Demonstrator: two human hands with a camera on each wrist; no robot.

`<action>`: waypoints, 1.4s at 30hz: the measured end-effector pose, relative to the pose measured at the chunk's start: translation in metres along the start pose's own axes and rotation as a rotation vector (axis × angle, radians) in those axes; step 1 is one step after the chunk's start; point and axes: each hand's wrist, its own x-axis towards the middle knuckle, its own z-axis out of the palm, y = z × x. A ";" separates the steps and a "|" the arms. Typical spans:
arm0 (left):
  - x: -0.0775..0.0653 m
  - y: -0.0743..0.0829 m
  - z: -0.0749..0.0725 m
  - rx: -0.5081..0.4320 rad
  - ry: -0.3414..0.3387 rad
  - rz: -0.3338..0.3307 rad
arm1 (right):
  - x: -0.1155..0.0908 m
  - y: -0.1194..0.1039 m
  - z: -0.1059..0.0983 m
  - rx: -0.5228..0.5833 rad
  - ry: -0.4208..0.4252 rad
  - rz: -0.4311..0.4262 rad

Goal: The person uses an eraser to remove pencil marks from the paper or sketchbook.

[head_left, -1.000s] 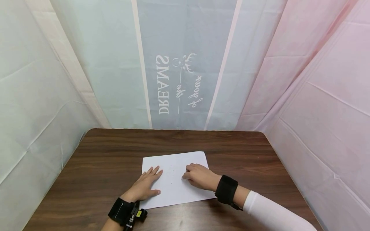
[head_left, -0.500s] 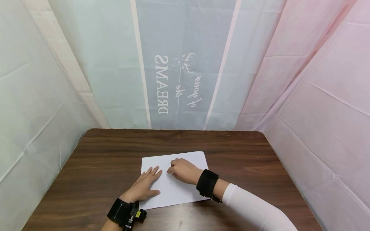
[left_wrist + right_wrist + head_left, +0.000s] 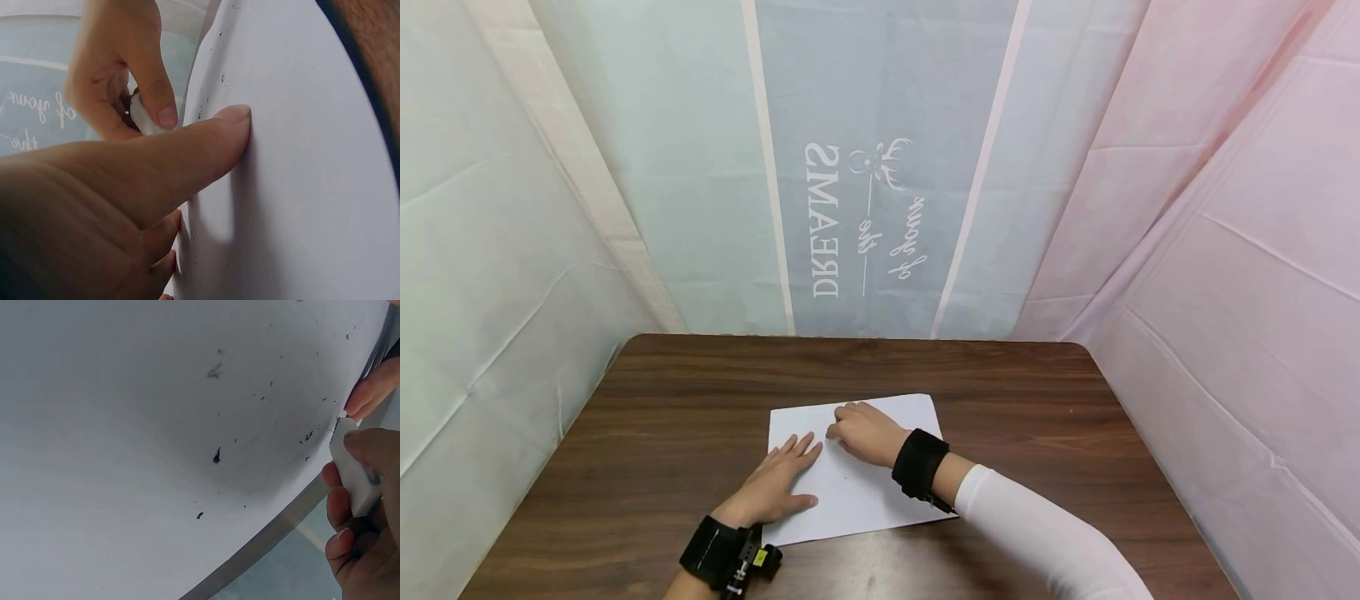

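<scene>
A white sheet of paper (image 3: 865,507) lies on the wooden table. My left hand (image 3: 770,487) rests on its left part with fingers spread and thumb apart. Near the middle of the sheet, my right hand (image 3: 868,434) pinches a white eraser (image 3: 354,467) between thumb and fingers, one end right at the paper. The hand mostly hides the eraser in the head view; the left wrist view shows part of it past the left thumb (image 3: 219,134). Dark crumbs (image 3: 217,455) and faint smudges dot the paper around the eraser.
The brown wood-grain table (image 3: 700,392) extends around the paper on all sides. Behind it hangs a pale blue curtain (image 3: 880,83) with mirrored lettering, and light cloth walls (image 3: 1247,292) stand at both sides.
My right hand has moved left across the paper with the eraser, and a little toward the far edge. The left hand has stayed in place on the sheet.
</scene>
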 end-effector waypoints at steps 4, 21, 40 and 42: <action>-0.001 0.000 0.000 0.000 -0.001 0.003 | 0.005 0.000 0.001 -0.009 -0.010 0.019; 0.001 -0.004 0.002 -0.007 0.007 0.033 | 0.014 0.000 0.006 0.042 -0.038 0.034; 0.000 -0.001 0.001 0.005 0.017 0.000 | 0.011 -0.001 0.003 0.003 -0.091 0.049; 0.000 -0.001 0.001 0.003 0.019 0.002 | 0.011 0.000 0.003 0.004 -0.090 0.051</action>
